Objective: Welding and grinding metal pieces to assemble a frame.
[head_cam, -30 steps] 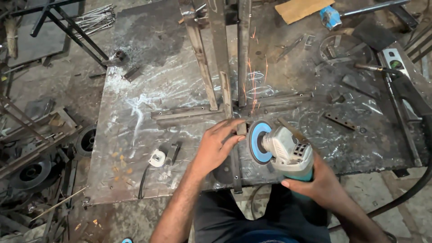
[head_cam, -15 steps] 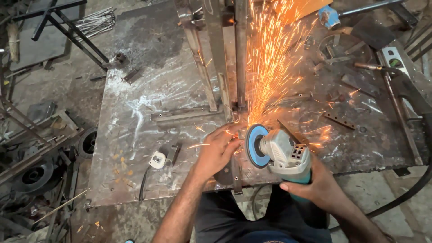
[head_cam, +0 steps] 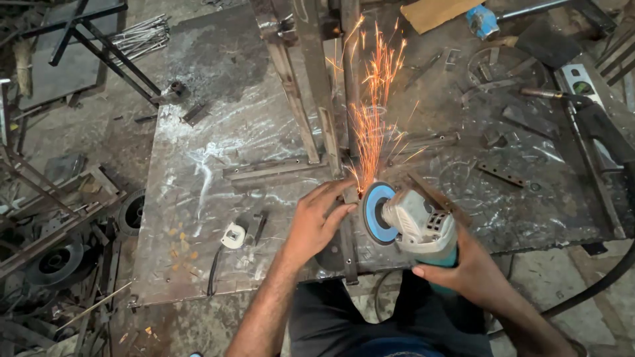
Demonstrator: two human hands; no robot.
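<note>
My right hand (head_cam: 468, 272) grips a grey and teal angle grinder (head_cam: 417, 223) with a blue-backed disc (head_cam: 378, 213). The disc touches a long steel bar frame (head_cam: 331, 125) lying on the metal worktable (head_cam: 198, 198), and orange sparks (head_cam: 374, 99) fly away from me along the bars. My left hand (head_cam: 319, 221) lies flat on the near end of the frame, just left of the disc, with fingers spread and pressing down. The contact point sits between thumb and disc.
A white tape measure (head_cam: 233, 235) and a small tool lie on the table left of my hand. Flat metal scraps (head_cam: 501, 173), a level (head_cam: 582, 86), a blue object (head_cam: 481, 21) and cardboard (head_cam: 436, 12) are at the right and far side. Scrap steel and wheels (head_cam: 53, 261) crowd the floor left.
The spark spray has narrowed into a tighter plume straight ahead. The grinder and both hands stay almost in the same place on the frame.
</note>
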